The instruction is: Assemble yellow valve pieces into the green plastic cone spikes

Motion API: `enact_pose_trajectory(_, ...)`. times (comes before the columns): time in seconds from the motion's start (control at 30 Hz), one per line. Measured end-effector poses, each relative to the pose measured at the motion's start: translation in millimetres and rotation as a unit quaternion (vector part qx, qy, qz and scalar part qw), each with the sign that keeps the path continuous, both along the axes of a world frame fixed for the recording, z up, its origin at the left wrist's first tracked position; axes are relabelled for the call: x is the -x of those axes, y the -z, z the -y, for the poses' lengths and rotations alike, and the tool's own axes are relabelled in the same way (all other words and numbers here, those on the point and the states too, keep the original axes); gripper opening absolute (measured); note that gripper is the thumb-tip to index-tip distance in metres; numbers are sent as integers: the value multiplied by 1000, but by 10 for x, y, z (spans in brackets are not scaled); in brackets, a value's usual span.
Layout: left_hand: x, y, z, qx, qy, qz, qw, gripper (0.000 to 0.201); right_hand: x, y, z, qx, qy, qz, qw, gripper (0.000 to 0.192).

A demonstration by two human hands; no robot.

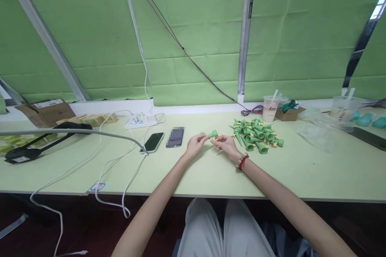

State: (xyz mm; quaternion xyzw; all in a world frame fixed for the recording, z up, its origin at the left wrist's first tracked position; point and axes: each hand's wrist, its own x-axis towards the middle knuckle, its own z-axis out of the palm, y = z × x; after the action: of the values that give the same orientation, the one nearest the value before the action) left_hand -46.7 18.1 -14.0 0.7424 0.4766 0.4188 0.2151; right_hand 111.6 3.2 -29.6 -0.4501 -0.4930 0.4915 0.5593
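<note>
Between my hands is a small green cone-shaped piece (213, 133), its wide end toward the right. My left hand (196, 144) pinches it by the narrow end. The fingertips of my right hand (226, 145) are closed on a small pale-yellow piece (213, 139) right at the green cone's side; whether it is attached there I cannot tell. Just right of my right hand lies a pile of similar green cone-shaped pieces (256, 132), many with little yellow parts on them.
Two phones (153, 142) (175, 137) lie left of my hands, near white cables (129, 184) and a power strip (141, 121). Behind the pile stand a drink cup (269, 110) and a small cardboard box (289, 114). A plastic bag (316, 130) lies farther right.
</note>
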Motion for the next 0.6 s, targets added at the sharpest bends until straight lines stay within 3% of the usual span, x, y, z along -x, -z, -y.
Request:
enact_pose_trajectory(0.07,-12,5,3,3,-16,-14,1000,36,15,29,-16,-73,49,71,994,24)
enact_pose_trajectory(0.17,-20,6,18,-2,-33,-41,999,37,26,45,-28,-185,107,168,962,17)
enact_pose_trajectory(0.27,-21,4,45,-26,-49,-75,996,37,24,31,-13,-248,126,211,937,12)
enact_pose_trajectory(0.5,-61,16,89,-65,-98,-131,984,38,11,-5,59,-282,159,304,896,8)
enact_pose_trajectory(0.6,-65,25,83,-67,-90,-114,987,38,20,-24,75,-277,161,294,901,6)
